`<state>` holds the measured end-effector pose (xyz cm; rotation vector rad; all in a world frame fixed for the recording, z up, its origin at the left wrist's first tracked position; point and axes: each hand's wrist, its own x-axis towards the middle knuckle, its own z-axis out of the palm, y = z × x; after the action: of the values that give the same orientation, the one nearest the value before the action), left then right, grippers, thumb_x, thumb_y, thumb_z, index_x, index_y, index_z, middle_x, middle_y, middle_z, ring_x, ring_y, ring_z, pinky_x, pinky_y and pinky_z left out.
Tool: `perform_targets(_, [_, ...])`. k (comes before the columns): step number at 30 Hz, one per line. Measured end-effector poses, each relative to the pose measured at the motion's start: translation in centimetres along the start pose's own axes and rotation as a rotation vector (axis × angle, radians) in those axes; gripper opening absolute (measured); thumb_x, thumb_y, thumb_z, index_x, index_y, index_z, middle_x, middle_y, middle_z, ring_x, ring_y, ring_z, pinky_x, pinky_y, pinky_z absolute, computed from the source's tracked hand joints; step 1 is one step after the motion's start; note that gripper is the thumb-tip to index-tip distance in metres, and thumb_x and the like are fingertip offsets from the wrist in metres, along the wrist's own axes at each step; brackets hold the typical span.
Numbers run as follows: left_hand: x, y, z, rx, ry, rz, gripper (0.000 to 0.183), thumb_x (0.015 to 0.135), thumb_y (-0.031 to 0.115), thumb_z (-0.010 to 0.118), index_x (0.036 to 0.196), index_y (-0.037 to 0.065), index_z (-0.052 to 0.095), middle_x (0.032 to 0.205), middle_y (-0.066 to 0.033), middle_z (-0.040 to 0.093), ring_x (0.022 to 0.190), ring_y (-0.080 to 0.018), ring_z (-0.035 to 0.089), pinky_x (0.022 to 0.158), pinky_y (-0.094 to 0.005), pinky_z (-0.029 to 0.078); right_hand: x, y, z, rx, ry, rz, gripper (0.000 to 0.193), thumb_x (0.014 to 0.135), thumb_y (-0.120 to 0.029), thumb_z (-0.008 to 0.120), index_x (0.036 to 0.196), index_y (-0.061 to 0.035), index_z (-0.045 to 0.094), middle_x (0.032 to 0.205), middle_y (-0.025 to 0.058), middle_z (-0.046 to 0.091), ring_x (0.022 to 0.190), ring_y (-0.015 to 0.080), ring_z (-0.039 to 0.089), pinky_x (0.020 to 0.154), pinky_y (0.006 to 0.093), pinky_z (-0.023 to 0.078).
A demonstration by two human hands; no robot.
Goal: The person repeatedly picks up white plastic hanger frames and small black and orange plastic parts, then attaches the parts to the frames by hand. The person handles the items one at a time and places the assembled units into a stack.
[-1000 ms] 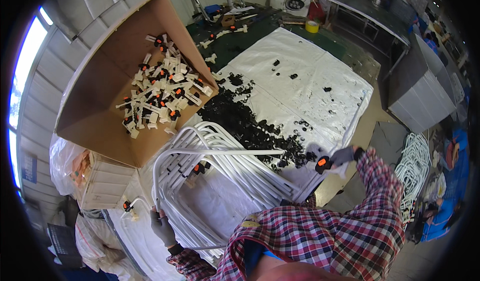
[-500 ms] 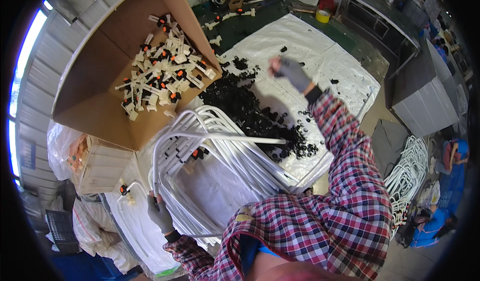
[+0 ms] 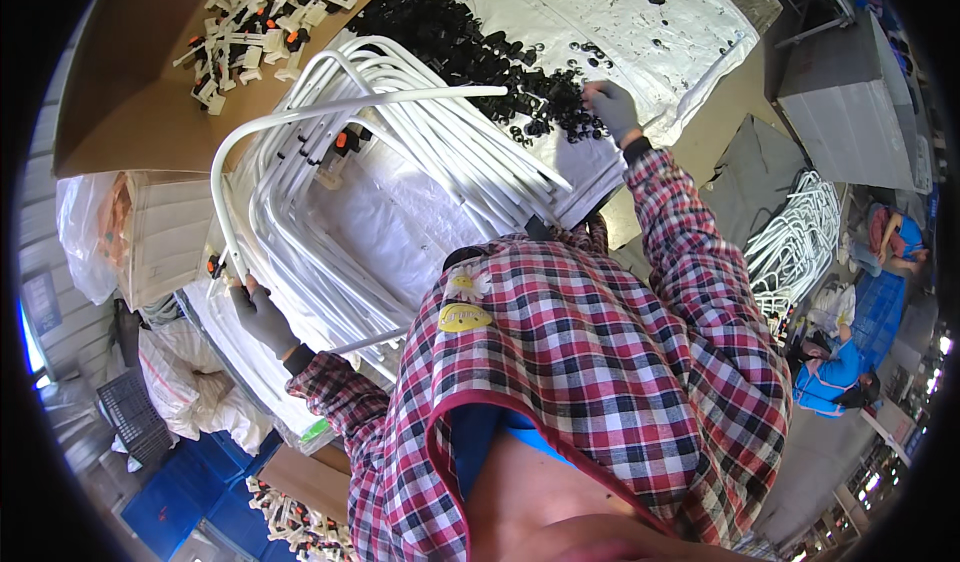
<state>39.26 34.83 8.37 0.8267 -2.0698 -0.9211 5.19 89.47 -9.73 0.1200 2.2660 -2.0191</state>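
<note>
Left hand [image 3: 262, 320] curled around lower end of white tube [image 3: 400, 96]; tube arches over tube stack [image 3: 500, 167]. Right hand [image 3: 610, 108] at right edge of black parts [image 3: 480, 47]; fingers partly curled, cannot tell if part is gripped. Step in hand: apparent part pickup. Next move calls for fingertip pinch.

Pale panelled wall [image 3: 42, 217] (with, probably, a bright window [image 3: 33, 347]), grey floor [image 3: 815, 452].

- Place read as a workshop, assembly sort.
- Bent white tubes [image 3: 480, 152] stacked in bulk; second pile [image 3: 795, 247] lay off right.
- Loose black parts [image 3: 480, 52] lay heaped on white sheeting [image 3: 600, 12].
- Cardboard box [image 3: 120, 112] held many like fittings [image 3: 265, 27].
- Co-worker [image 3: 845, 367] was nearby.
</note>
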Motion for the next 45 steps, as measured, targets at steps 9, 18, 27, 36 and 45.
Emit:
perform_targets(9, [-6.5, -1.0, -7.2, -0.074, 0.156, -0.195, 0.019, 0.101, 0.020, 0.056, 0.108, 0.002, 0.060, 0.071, 0.0049, 0.046, 0.061, -0.0036, 0.040, 0.054, -0.0200, 0.032, 7.8, -3.7, 9.8, -0.828, 0.129, -0.301, 0.027, 0.081, -0.034, 0.068, 0.099, -0.0129, 0.070, 0.097, 0.0170, 0.068, 0.094, 0.0366, 0.065, 0.079, 0.0467, 0.052])
perform_targets(18, [-8.3, -1.9, -7.1, -0.090, 0.246, -0.268, 0.022, 0.099, 0.018, 0.058, 0.114, 0.002, 0.060, 0.069, 0.0048, 0.045, 0.061, -0.0033, 0.039, 0.053, -0.0204, 0.030, 16.2, -14.1, 18.7, -0.446, -0.162, -0.599, 0.023, 0.086, -0.027, 0.068, 0.101, -0.0101, 0.070, 0.088, 0.0095, 0.071, 0.083, 0.0259, 0.069, 0.074, 0.0343, 0.053])
perform_targets(27, [-10.2, 5.2, -4.0, -0.182, 0.143, -0.223, 0.024, 0.097, 0.016, 0.060, 0.114, -0.001, 0.061, 0.074, 0.0040, 0.051, 0.064, -0.0036, 0.043, 0.056, -0.0195, 0.034, 22.4, -26.0, 33.6, -0.189, -0.404, -0.341, 0.036, 0.081, -0.038, 0.074, 0.098, -0.0060, 0.072, 0.090, 0.0079, 0.071, 0.082, 0.0205, 0.066, 0.080, 0.0306, 0.051])
perform_targets(36, [-6.7, 2.2, -1.1, -0.141, -0.022, -0.142, 0.024, 0.097, 0.012, 0.057, 0.115, -0.003, 0.060, 0.083, 0.0032, 0.051, 0.071, -0.0060, 0.044, 0.063, -0.0214, 0.038, 18.5, -15.8, 23.7, 0.061, -0.595, -0.328, 0.024, 0.090, -0.018, 0.071, 0.111, -0.0073, 0.067, 0.097, -0.0014, 0.068, 0.091, 0.0090, 0.062, 0.082, 0.0248, 0.049])
perform_targets(45, [-10.5, 3.0, -3.6, -0.081, 0.151, -0.297, 0.024, 0.097, 0.011, 0.057, 0.115, -0.004, 0.060, 0.082, 0.0010, 0.052, 0.069, -0.0063, 0.046, 0.060, -0.0211, 0.039, 20.5, -18.4, 35.3, -0.360, -0.762, -0.498, 0.034, 0.091, -0.034, 0.050, 0.087, -0.0032, 0.064, 0.091, 0.0165, 0.067, 0.082, 0.0305, 0.063, 0.081, 0.0384, 0.046])
